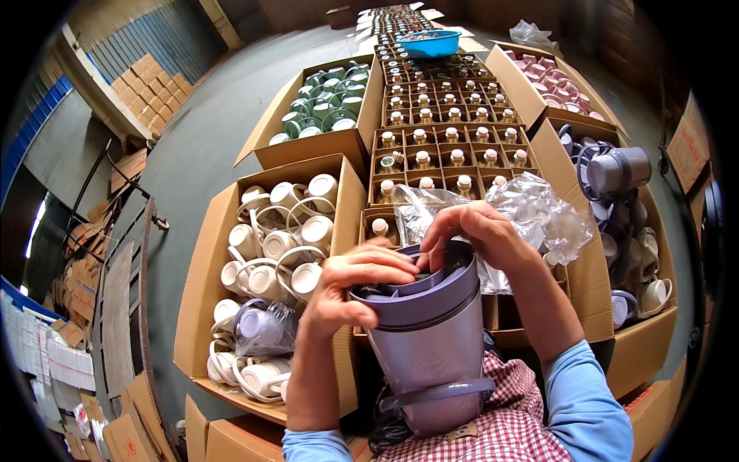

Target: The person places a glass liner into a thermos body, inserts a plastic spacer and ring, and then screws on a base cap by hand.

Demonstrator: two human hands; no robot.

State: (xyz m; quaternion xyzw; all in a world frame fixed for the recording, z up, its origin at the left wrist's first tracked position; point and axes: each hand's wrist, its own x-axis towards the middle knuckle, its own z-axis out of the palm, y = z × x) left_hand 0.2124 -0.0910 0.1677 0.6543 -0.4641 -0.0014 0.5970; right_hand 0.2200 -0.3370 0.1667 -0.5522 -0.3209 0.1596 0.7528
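A large lavender jug with a darker purple collar stands tilted against my lap, its wide opening facing up. A loop handle circles its lower part. My left hand grips the collar on the left, thumb outside and fingers over the rim. My right hand is bent over the far rim, its curled fingertips down inside the opening. Dark inner parts show in the opening, but what the right fingertips pinch is hidden. Crumpled clear plastic bags lie just beyond the jug.
Ahead runs a long divided carton of capped bottles, with a blue basin farther back. Open boxes hold white jug parts, green ones, pink ones and purple ones. A metal cart stands at left.
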